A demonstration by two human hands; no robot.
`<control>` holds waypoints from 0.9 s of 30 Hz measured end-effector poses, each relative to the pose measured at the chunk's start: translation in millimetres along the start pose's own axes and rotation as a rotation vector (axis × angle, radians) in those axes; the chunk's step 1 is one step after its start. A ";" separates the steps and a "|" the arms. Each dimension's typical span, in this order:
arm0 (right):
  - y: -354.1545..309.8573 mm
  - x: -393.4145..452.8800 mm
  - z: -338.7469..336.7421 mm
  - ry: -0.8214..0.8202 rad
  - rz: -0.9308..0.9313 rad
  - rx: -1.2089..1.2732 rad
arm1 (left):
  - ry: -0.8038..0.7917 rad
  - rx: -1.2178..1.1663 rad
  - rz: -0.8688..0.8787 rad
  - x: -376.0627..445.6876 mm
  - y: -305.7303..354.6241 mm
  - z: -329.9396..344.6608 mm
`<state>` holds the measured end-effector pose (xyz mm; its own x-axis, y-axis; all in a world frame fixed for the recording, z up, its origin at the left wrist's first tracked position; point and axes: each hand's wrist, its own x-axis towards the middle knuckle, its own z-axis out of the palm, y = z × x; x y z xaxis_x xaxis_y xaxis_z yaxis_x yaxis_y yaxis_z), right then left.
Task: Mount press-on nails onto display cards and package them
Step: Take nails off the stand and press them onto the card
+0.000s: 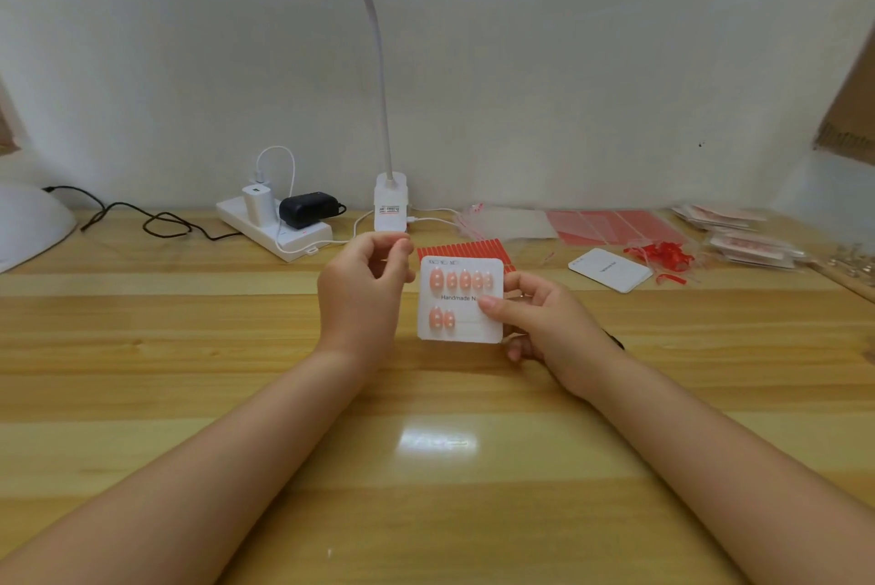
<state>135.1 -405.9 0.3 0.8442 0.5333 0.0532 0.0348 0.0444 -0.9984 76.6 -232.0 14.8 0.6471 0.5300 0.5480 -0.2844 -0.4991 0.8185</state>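
The right hand (pixel 535 314) pinches the display card (pixel 460 300) by its edge only, while the left hand (pixel 364 286) has its fingertips (pixel 402 248) closed, perhaps on a nail I cannot see, so pressing could tilt the card and set the nail crooked.

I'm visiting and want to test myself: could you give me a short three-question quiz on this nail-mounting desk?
1. How many pink press-on nails sit on the held display card?
2. True or false: the left hand grips the card.
3. Which row is unfinished: A top, B bottom?

Key:
1. Seven: five above, two below.
2. False. The right hand holds it by its right edge; the left hand is pinched beside it, and what it pinches cannot be made out.
3. B.
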 end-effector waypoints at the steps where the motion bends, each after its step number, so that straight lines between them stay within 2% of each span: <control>1: -0.6 -0.1 0.6 0.010 0.007 0.023 | -0.006 0.001 -0.006 0.3 -0.2 0.4; 6: -3.6 0.4 1.9 0.082 0.049 0.104 | -0.040 0.011 -0.014 -1.5 0.7 0.7; 14: -2.7 -0.3 2.4 0.075 0.051 0.068 | -0.110 0.025 -0.017 -3.6 -0.8 1.4; 27: -6.7 -2.7 8.1 0.168 0.029 0.078 | -0.104 0.073 0.152 -6.9 3.3 3.0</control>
<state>128.3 -400.8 7.1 0.9218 0.3874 0.0139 -0.0270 0.0999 -0.9946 73.3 -239.3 13.2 0.6711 0.3736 0.6403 -0.3344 -0.6184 0.7112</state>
